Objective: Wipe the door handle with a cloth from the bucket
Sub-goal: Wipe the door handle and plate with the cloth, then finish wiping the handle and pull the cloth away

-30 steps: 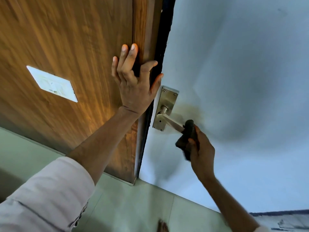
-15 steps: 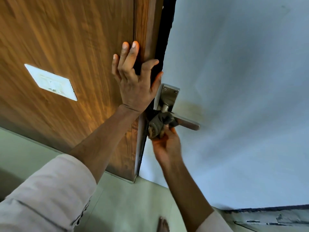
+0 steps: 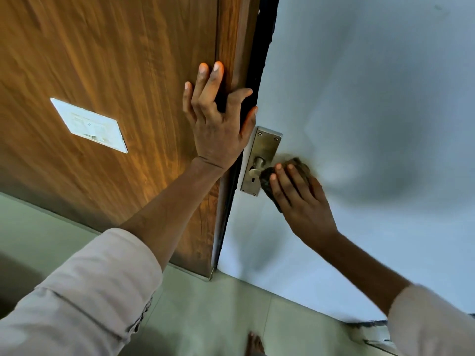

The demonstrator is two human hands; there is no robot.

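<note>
Pale wall w/ wooden door (image 3: 108, 73) ajar; left hand (image 3: 218, 124) is bracing its edge, fingers spread, holding nothing. Right hand (image 3: 298, 199) is closing a dark cloth (image 3: 267, 178) round the door handle (image 3: 257, 167), lever running rightward under the palm.

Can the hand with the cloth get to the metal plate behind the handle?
Probably yes. The right hand presses the cloth right beside the metal plate, whose upper part is bare.

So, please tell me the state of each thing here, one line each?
Door: open, held at its edge.
Door handle: lever covered by the cloth.
Cloth: dark, pressed on the lever.
Left hand: open, fingers spread on the door edge.
Right hand: pressing the cloth.
</note>
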